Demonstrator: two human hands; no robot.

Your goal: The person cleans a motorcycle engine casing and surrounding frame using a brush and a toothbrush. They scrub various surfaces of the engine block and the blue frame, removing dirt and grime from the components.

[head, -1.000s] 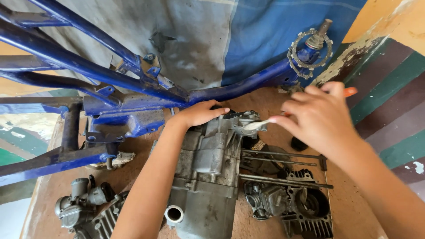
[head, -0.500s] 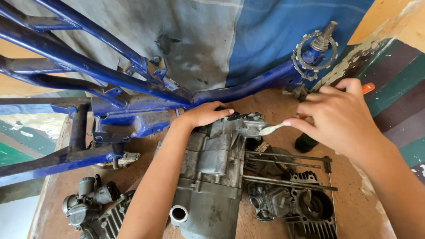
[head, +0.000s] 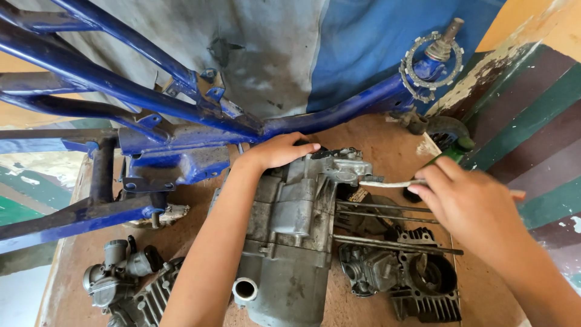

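Observation:
A grey, dirty engine crankcase [head: 290, 236] lies on a brown wooden bench. My left hand [head: 279, 150] rests palm-down on its far end, fingers spread toward the right. My right hand [head: 469, 203] is at the right, gripping a thin pale brush [head: 387, 182] by its handle. The brush's dark tip touches the case's upper right corner [head: 348, 166]. Long studs [head: 387, 242] stick out of the case to the right, under my right hand.
A blue tubular motorcycle frame [head: 181, 109] runs across the bench behind the case, with a toothed ring [head: 431, 60] at its right end. A carburettor [head: 118, 275] and finned cylinder lie bottom left. A cylinder head [head: 417, 281] sits bottom right. A striped wall stands at right.
My right hand has drawn back to the right and slightly down, so the brush now reaches out to the case's corner. My left hand stays on the case.

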